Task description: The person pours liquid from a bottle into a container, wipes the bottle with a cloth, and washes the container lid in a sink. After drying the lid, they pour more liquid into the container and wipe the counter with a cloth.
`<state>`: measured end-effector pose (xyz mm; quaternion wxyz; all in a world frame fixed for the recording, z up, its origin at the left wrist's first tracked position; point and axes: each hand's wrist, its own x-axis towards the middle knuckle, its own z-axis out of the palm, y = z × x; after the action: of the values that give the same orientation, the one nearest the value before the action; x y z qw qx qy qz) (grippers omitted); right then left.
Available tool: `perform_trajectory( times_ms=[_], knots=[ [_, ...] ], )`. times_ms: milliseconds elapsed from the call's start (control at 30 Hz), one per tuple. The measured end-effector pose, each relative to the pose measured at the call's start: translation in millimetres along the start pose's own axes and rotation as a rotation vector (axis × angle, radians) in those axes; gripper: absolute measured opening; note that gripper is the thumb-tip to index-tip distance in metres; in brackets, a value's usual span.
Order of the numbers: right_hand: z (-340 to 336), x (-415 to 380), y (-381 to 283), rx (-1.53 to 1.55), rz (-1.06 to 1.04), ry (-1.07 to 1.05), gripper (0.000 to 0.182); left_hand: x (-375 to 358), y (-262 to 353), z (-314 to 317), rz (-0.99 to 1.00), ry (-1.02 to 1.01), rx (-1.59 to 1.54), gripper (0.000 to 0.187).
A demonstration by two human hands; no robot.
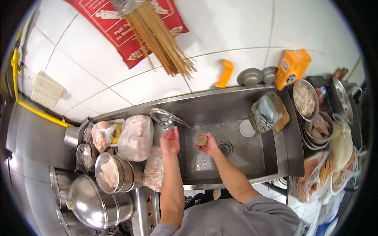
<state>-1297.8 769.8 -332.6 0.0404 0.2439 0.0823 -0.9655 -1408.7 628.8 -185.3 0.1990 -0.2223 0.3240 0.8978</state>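
Over the steel sink (244,157), my right hand (208,146) holds a small round brownish-green object (201,139), perhaps a little container or lid. Water runs from the curved faucet (167,120) down into the basin beside it. My left hand (170,142) is raised palm up just below the faucet's handle, its fingertips near or touching it; whether the fingers are spread or curled is hard to make out. A white round lid (247,128) lies in the sink to the right, next to a plastic bag (266,112).
Left of the sink stand bagged meat (136,137), a bowl of meat (109,172) and a large lidded pot (92,200). An orange box (292,69), metal bowls (305,100) and bags of food (315,169) crowd the right. Sticks (157,39) hang on the wall.
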Motion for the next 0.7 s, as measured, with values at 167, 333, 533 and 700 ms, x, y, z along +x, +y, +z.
perform_trajectory(
  times_ms=[167, 333, 533, 700],
  knots=[
    [24, -63, -7, -0.277, -0.286, 0.015, 0.043, 35, 33, 11, 0.033, -0.265, -0.013, 0.020],
    [15, -117, 7, -1.248, -0.745, 0.229, 0.056, 36, 39, 45, -0.046, -0.166, 0.045, 0.025],
    [64, -222, 37, -1.550, -1.039, 0.483, 0.069, -66, -33, -13, -0.332, -0.728, 0.838, 0.050],
    [76, -301, 71, -1.276, -1.123, 0.437, 0.073, -163, -78, -40, -0.749, -1.102, 0.829, 0.064]
  ],
)
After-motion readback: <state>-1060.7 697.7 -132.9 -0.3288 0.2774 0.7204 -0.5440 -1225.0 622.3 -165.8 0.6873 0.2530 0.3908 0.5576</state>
